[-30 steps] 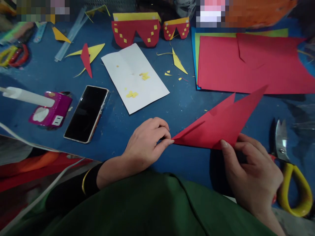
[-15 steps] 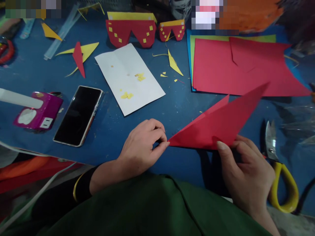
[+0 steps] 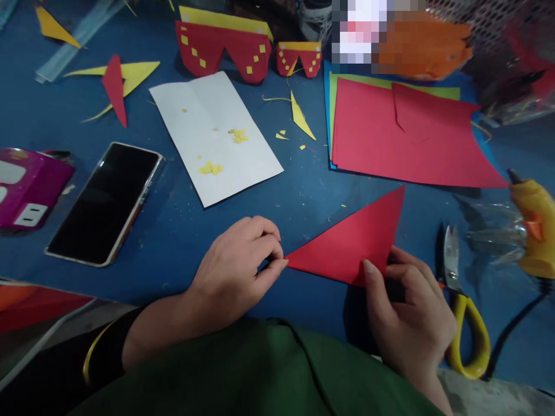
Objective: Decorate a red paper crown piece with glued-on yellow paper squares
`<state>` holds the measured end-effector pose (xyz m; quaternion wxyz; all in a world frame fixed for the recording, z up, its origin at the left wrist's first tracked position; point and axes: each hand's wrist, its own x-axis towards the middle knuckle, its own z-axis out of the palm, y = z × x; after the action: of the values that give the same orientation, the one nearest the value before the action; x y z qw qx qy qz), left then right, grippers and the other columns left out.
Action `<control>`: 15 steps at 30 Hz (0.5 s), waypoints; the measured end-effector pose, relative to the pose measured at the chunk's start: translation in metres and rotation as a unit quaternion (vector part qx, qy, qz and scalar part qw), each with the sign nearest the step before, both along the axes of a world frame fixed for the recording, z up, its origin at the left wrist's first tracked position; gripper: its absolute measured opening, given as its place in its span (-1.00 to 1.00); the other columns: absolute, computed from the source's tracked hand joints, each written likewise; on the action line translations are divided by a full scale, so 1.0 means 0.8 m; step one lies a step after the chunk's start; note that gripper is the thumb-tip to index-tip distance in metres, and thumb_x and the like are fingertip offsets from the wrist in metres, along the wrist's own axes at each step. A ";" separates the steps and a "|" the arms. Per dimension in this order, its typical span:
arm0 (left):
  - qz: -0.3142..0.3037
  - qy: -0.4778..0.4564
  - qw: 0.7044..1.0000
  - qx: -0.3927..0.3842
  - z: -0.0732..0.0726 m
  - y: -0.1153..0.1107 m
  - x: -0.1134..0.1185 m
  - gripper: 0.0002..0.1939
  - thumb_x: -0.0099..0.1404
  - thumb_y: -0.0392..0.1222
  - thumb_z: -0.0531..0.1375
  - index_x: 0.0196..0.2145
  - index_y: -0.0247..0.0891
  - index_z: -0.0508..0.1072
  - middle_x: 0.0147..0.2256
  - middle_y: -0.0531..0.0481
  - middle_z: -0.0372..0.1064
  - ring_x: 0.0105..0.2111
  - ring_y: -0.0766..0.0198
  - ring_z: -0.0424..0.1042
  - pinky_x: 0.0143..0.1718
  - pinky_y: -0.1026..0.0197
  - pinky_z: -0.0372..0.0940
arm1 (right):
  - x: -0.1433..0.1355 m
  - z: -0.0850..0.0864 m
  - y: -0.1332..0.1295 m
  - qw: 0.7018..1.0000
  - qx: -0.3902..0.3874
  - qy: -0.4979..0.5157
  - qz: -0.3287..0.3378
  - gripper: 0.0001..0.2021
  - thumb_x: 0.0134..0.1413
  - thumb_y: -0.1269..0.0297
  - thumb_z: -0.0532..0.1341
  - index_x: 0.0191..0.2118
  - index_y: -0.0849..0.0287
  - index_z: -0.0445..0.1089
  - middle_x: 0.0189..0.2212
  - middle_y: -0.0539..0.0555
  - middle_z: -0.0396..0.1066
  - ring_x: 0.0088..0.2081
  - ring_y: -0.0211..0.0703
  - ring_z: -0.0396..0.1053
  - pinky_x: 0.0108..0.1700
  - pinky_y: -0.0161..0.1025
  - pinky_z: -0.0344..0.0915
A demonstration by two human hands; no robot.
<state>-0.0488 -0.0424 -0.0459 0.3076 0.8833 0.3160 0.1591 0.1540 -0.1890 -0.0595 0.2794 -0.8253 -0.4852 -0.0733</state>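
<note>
A folded red paper [image 3: 347, 242] forms a triangle low over the blue table, one point toward the upper right. My left hand [image 3: 243, 268] pinches its left tip between thumb and fingertips. At the paper's lower right edge, my right hand [image 3: 410, 312] grips it, thumb on the near face and fingers behind, partly hidden. Just right of that hand lie scissors with yellow handles [image 3: 470, 341], blades pointing away. A white sheet [image 3: 217, 133] with yellow scraps on it lies beyond my left hand.
Stacked coloured sheets [image 3: 407, 138] lie at the back right, a yellow glue gun [image 3: 535, 225] at the right edge. On the left are a phone [image 3: 106, 202] and a purple device [image 3: 37, 185]. Red-and-yellow paper masks [image 3: 225, 49] stand at the back; cut scraps lie nearby.
The red paper's long upper right flap has come down, so the sheet now shows as one smaller triangle. Both hands keep their hold. The view has shifted to the right, bringing the glue gun in.
</note>
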 end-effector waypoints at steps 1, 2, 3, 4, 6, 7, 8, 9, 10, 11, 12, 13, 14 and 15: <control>0.000 0.003 1.000 0.001 0.000 0.000 0.000 -0.83 0.33 -0.33 0.18 -0.44 -0.23 0.46 -0.20 -0.05 0.45 -0.22 0.19 0.43 -0.21 0.12 0.27 | 0.001 0.001 0.000 1.000 0.007 0.000 0.004 -0.80 0.22 0.17 0.30 -0.37 0.13 0.39 -0.10 0.19 0.59 -0.15 0.02 0.56 -0.25 -0.14 0.39; -0.001 0.005 1.000 0.002 0.001 0.000 0.001 -0.83 0.33 -0.33 0.18 -0.44 -0.24 0.46 -0.20 -0.06 0.45 -0.21 0.19 0.43 -0.21 0.12 0.27 | 0.001 0.001 -0.001 1.000 0.013 0.003 0.007 -0.82 0.22 0.18 0.30 -0.35 0.14 0.41 -0.09 0.20 0.58 -0.14 0.02 0.56 -0.23 -0.14 0.40; -0.001 0.007 1.000 0.005 0.001 0.000 0.001 -0.83 0.33 -0.32 0.18 -0.44 -0.24 0.46 -0.21 -0.06 0.45 -0.22 0.18 0.43 -0.21 0.12 0.27 | 0.001 0.002 -0.001 1.000 0.016 0.006 0.009 -0.84 0.21 0.19 0.31 -0.33 0.15 0.42 -0.08 0.21 0.58 -0.13 0.03 0.56 -0.20 -0.14 0.40; -0.002 0.008 1.000 0.007 0.002 0.000 0.001 -0.83 0.33 -0.32 0.18 -0.44 -0.24 0.46 -0.21 -0.07 0.45 -0.22 0.18 0.44 -0.22 0.12 0.27 | 0.001 0.002 -0.002 1.000 0.019 0.006 0.010 -0.85 0.22 0.20 0.30 -0.32 0.16 0.42 -0.08 0.22 0.58 -0.12 0.02 0.56 -0.19 -0.14 0.41; -0.003 0.007 1.000 0.013 0.002 0.000 0.001 -0.82 0.33 -0.33 0.18 -0.45 -0.24 0.46 -0.22 -0.07 0.45 -0.23 0.18 0.44 -0.23 0.12 0.27 | -0.001 0.003 -0.003 1.000 0.010 -0.006 0.015 -0.86 0.23 0.23 0.29 -0.32 0.16 0.41 -0.09 0.22 0.57 -0.12 0.01 0.56 -0.20 -0.15 0.41; -0.001 0.004 1.000 0.015 0.002 0.000 0.001 -0.82 0.33 -0.33 0.18 -0.45 -0.24 0.46 -0.22 -0.07 0.45 -0.24 0.19 0.44 -0.23 0.13 0.27 | -0.002 0.004 -0.004 1.000 0.000 -0.016 0.018 -0.86 0.24 0.24 0.28 -0.32 0.16 0.40 -0.09 0.23 0.57 -0.12 0.01 0.56 -0.21 -0.17 0.41; -0.001 0.002 1.000 0.018 0.002 0.000 0.001 -0.82 0.32 -0.33 0.18 -0.45 -0.24 0.46 -0.22 -0.07 0.45 -0.24 0.19 0.44 -0.23 0.13 0.28 | -0.002 0.004 -0.005 0.999 -0.008 -0.024 0.023 -0.86 0.24 0.25 0.27 -0.33 0.16 0.38 -0.08 0.24 0.56 -0.12 0.01 0.55 -0.22 -0.18 0.40; -0.001 0.001 1.000 0.019 0.002 0.000 0.001 -0.83 0.32 -0.33 0.18 -0.45 -0.25 0.46 -0.22 -0.06 0.45 -0.24 0.19 0.44 -0.24 0.13 0.28 | -0.003 0.004 -0.005 0.999 -0.016 -0.031 0.028 -0.86 0.24 0.27 0.26 -0.34 0.16 0.36 -0.06 0.26 0.55 -0.11 0.01 0.55 -0.23 -0.18 0.40; -0.002 0.001 1.000 0.021 0.002 0.000 0.001 -0.83 0.32 -0.33 0.18 -0.44 -0.25 0.46 -0.22 -0.06 0.45 -0.24 0.19 0.44 -0.24 0.13 0.28 | -0.004 0.004 -0.006 0.999 -0.020 -0.036 0.033 -0.86 0.24 0.28 0.25 -0.35 0.15 0.34 -0.05 0.27 0.54 -0.10 0.01 0.55 -0.23 -0.19 0.40; -0.002 0.002 1.000 0.022 0.002 0.000 0.001 -0.83 0.32 -0.33 0.18 -0.44 -0.25 0.46 -0.22 -0.06 0.45 -0.24 0.20 0.44 -0.24 0.14 0.28 | -0.005 0.005 -0.007 0.998 -0.024 -0.038 0.036 -0.85 0.23 0.28 0.25 -0.37 0.15 0.32 -0.03 0.27 0.53 -0.09 0.02 0.54 -0.24 -0.19 0.39; -0.004 0.004 1.000 0.023 0.002 0.000 0.001 -0.83 0.32 -0.33 0.19 -0.44 -0.25 0.47 -0.22 -0.06 0.45 -0.24 0.20 0.44 -0.24 0.14 0.28 | -0.005 0.005 -0.007 0.998 -0.025 -0.039 0.037 -0.84 0.22 0.29 0.24 -0.38 0.14 0.30 -0.03 0.28 0.52 -0.08 0.03 0.54 -0.24 -0.18 0.39; -0.005 0.006 1.000 0.023 0.002 0.000 0.001 -0.83 0.32 -0.33 0.19 -0.44 -0.25 0.47 -0.22 -0.06 0.45 -0.25 0.20 0.44 -0.24 0.14 0.28 | -0.005 0.005 -0.008 0.998 -0.028 -0.040 0.038 -0.83 0.21 0.29 0.24 -0.39 0.14 0.28 -0.03 0.28 0.52 -0.07 0.03 0.53 -0.24 -0.18 0.39; -0.005 0.008 1.000 0.025 0.002 0.000 0.001 -0.83 0.32 -0.33 0.19 -0.44 -0.25 0.47 -0.22 -0.06 0.45 -0.25 0.20 0.44 -0.25 0.13 0.28 | -0.005 0.005 -0.008 0.998 -0.030 -0.039 0.037 -0.83 0.20 0.29 0.24 -0.40 0.13 0.27 -0.03 0.28 0.52 -0.07 0.04 0.53 -0.24 -0.17 0.39; -0.005 0.009 1.000 0.026 0.001 0.000 0.001 -0.83 0.32 -0.32 0.19 -0.44 -0.25 0.47 -0.23 -0.06 0.45 -0.25 0.19 0.44 -0.25 0.13 0.28 | -0.005 0.004 -0.008 0.998 -0.033 -0.040 0.037 -0.83 0.20 0.29 0.24 -0.40 0.13 0.27 -0.02 0.28 0.52 -0.06 0.05 0.53 -0.25 -0.17 0.39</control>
<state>-0.0481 -0.0421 -0.0448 0.2823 0.8939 0.3103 0.1582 0.1503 -0.1956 -0.0560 0.2355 -0.8121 -0.5279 -0.0799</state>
